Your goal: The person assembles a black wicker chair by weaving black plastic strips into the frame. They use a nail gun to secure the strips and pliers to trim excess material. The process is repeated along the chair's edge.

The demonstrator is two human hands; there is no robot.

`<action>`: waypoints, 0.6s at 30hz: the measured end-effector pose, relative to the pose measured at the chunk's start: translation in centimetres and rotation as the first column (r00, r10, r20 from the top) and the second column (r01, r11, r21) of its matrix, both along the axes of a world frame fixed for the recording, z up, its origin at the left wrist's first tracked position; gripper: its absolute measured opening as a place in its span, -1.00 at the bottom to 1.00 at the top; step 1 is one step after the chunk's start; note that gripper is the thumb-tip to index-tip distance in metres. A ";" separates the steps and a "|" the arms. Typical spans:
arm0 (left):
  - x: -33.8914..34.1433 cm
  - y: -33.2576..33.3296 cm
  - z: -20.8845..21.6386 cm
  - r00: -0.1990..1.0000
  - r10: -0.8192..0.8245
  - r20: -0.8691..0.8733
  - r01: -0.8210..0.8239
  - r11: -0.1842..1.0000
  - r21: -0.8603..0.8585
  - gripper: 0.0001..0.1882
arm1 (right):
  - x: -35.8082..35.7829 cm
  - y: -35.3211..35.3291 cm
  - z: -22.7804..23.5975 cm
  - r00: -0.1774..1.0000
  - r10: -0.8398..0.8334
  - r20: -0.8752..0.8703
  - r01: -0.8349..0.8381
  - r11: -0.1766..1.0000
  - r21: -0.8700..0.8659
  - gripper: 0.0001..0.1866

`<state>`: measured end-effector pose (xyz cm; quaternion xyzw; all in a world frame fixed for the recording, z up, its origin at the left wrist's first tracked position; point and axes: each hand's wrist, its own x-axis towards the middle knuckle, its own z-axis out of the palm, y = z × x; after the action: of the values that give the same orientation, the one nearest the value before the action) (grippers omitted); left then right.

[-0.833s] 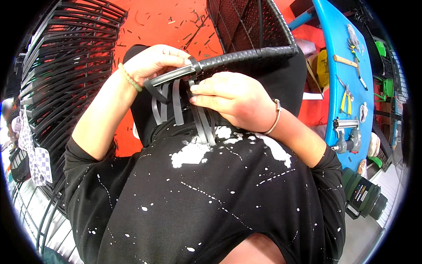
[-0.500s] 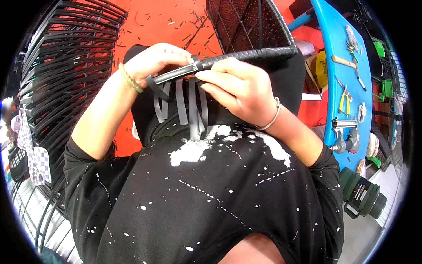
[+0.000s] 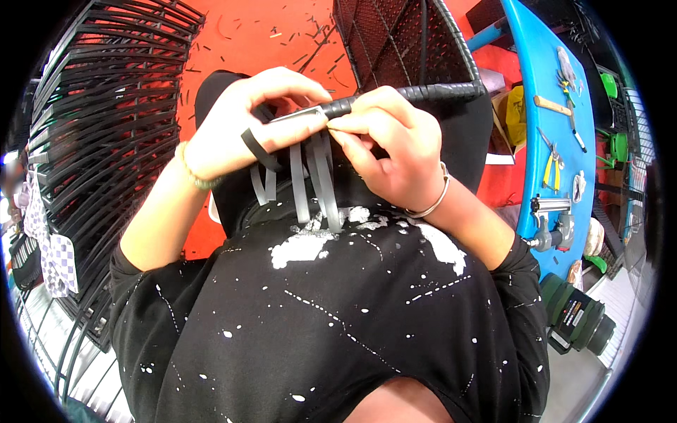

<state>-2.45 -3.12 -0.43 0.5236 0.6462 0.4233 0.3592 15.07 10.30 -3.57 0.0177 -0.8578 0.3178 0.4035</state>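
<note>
Across my lap lies a frame bar (image 3: 441,92), spirally wrapped in flat black strip and joined to a dark woven panel (image 3: 395,42). Its left part shows as a bare metallic section (image 3: 300,114). My left hand (image 3: 243,130) is closed round that bare part, thumb along the near side and fingers over the far side. Just right of it, my right hand (image 3: 405,144) pinches a black strip against the bar where the wrapping ends; the strip is mostly hidden by the fingers. Several loose grey-black strips (image 3: 300,187) hang below the bar toward my shirt.
A blue table (image 3: 525,63) on the right carries a wooden-handled hammer (image 3: 552,106), yellow-handled pliers (image 3: 552,169) and a metal clamp-like tool (image 3: 550,229). Stacked black curved frames (image 3: 120,106) stand on the left. Strip offcuts litter the red floor (image 3: 240,35). A dark green cylindrical device (image 3: 575,314) sits lower right.
My left hand has slid right along the bar, its thumb now pressing near the end of the wrapping. The right hand has moved slightly right, still pinching. The bar has shifted a little right.
</note>
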 end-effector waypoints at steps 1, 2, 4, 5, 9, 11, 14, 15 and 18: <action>0.1 -0.2 -0.2 0.997 -0.026 -0.077 0.031 0.997 0.073 -0.71 | 0.0 0.0 0.0 1.000 0.001 -0.009 -0.001 1.000 -0.020 -0.86; 0.1 -0.5 -0.5 0.987 -0.042 -0.154 0.064 0.988 0.139 -0.72 | 0.0 0.0 0.0 1.000 0.016 0.004 -0.016 1.000 -0.015 -0.86; 0.3 -0.8 -0.4 0.974 -0.063 -0.219 0.099 0.982 0.159 -0.71 | 0.0 0.3 0.2 0.998 0.047 0.029 -0.047 0.999 -0.006 -0.86; 0.2 -0.7 -0.3 0.932 -0.062 -0.357 0.134 0.974 0.182 -0.70 | -0.1 0.5 0.2 0.997 0.076 0.034 -0.076 0.997 0.025 -0.86; 1.3 -0.9 0.0 0.796 0.028 -0.605 0.171 0.948 0.269 -0.75 | 0.1 1.1 0.6 0.980 0.147 0.136 -0.159 0.984 0.079 -0.81; 1.9 -1.1 0.2 0.737 0.078 -0.672 0.159 0.946 0.284 -0.77 | -0.2 1.9 1.0 0.967 0.182 0.176 -0.206 0.970 0.128 -0.80; 2.0 -1.3 -0.5 0.773 0.102 -0.626 0.133 0.939 0.318 -0.77 | -1.5 3.3 2.1 0.943 0.233 0.239 -0.267 0.956 0.124 -0.68; 1.9 -1.3 -0.5 0.769 0.106 -0.630 0.129 0.940 0.316 -0.77 | -2.1 3.9 1.8 0.932 0.265 0.246 -0.302 0.945 0.129 -0.66; 1.9 -1.6 -0.5 0.763 0.138 -0.631 0.110 0.935 0.338 -0.76 | -2.6 4.3 1.3 0.885 0.319 0.338 -0.374 0.921 0.108 -0.65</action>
<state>-0.54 -4.69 -0.95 0.6880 0.6465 0.3293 0.0110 12.50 14.64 -2.23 0.1548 -0.9177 0.3092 0.1955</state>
